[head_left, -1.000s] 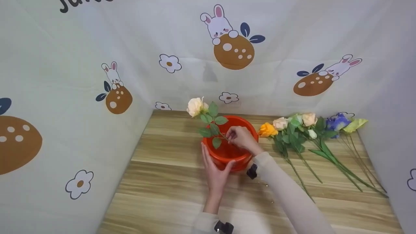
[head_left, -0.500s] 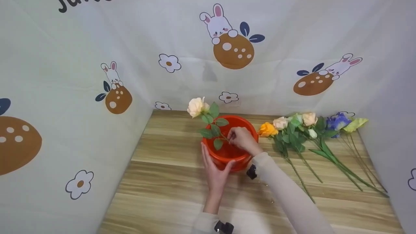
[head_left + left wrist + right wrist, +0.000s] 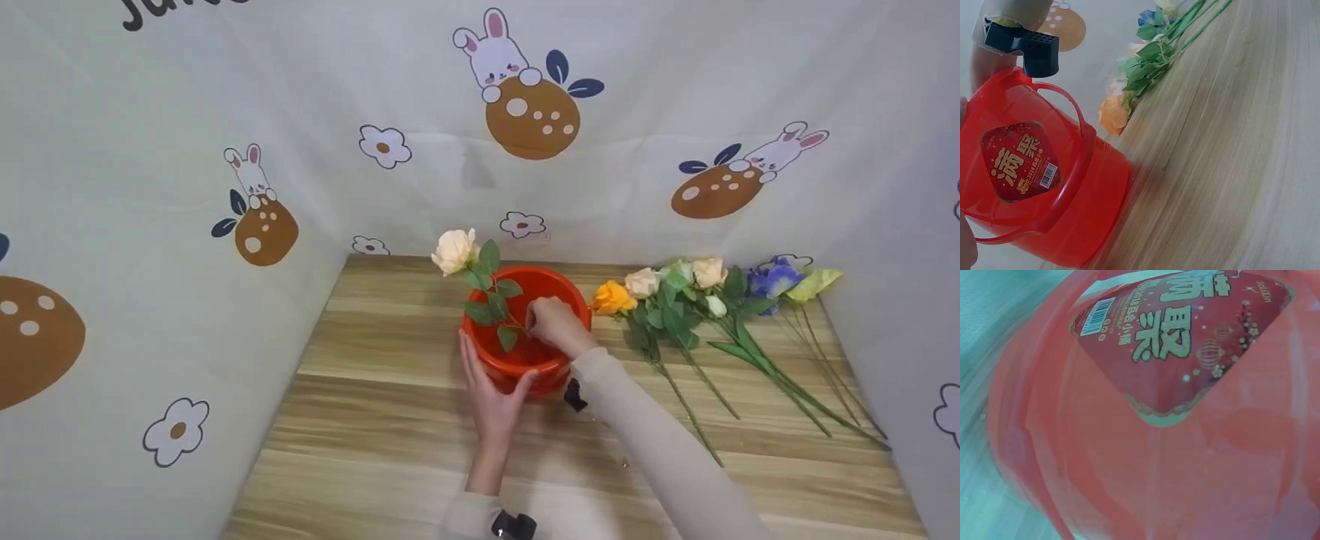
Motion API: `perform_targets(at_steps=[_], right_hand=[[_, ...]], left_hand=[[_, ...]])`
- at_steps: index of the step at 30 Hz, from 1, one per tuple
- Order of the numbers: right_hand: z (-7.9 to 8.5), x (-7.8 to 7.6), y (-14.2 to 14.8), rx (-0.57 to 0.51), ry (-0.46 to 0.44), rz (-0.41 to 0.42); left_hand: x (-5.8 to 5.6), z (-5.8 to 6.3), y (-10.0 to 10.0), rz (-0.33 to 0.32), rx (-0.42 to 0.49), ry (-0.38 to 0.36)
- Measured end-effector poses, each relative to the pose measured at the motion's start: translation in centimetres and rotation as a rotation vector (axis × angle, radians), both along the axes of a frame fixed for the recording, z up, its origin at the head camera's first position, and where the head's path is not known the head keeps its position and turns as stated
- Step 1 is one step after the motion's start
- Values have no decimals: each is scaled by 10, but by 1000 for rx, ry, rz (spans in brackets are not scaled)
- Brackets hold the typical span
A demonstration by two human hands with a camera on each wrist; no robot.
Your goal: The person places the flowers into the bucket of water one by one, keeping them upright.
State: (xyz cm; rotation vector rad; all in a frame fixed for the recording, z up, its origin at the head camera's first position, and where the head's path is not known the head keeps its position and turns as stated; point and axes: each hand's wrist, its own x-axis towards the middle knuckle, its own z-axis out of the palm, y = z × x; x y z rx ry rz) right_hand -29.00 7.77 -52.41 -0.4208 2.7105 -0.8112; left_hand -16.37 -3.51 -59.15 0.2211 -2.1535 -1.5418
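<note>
A red plastic bucket [image 3: 541, 282] stands on the wooden table with its mouth facing up. My left hand [image 3: 495, 409] lies against its near left side, fingers straight and thumb spread along the wall. Over the bucket's opening, my right hand [image 3: 556, 327] pinches the green stem of a pale peach rose [image 3: 454, 252]. The bloom leans out past the rim to the upper left, and the stem's lower end is hidden by the hand. In the left wrist view the bucket's label [image 3: 1022, 160] and handle show; the right wrist view is filled by the bucket wall [image 3: 1185, 467].
Right of the bucket lie an orange rose [image 3: 613, 298], another peach rose [image 3: 643, 283], a white bud [image 3: 716, 305] and a blue-purple flower [image 3: 775, 277], stems toward the front right. A printed fabric wall [image 3: 615, 187] encloses the table's back and sides.
My right hand has sunk slightly deeper into the bucket, and the rose has dropped a little with it. My left hand stays on the bucket. The head view has shifted slightly.
</note>
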Motion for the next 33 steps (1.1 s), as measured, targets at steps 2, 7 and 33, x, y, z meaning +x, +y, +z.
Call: perform_targets(at_steps=[2, 7, 33], right_hand=[[-2, -1, -1, 0, 17, -2], [-9, -2, -5, 21, 6, -4], [-1, -13, -4, -529, -133, 93]], left_hand=[[0, 0, 1, 2, 1, 0], [1, -2, 3, -10, -38, 9], [-3, -1, 0, 6, -60, 73]])
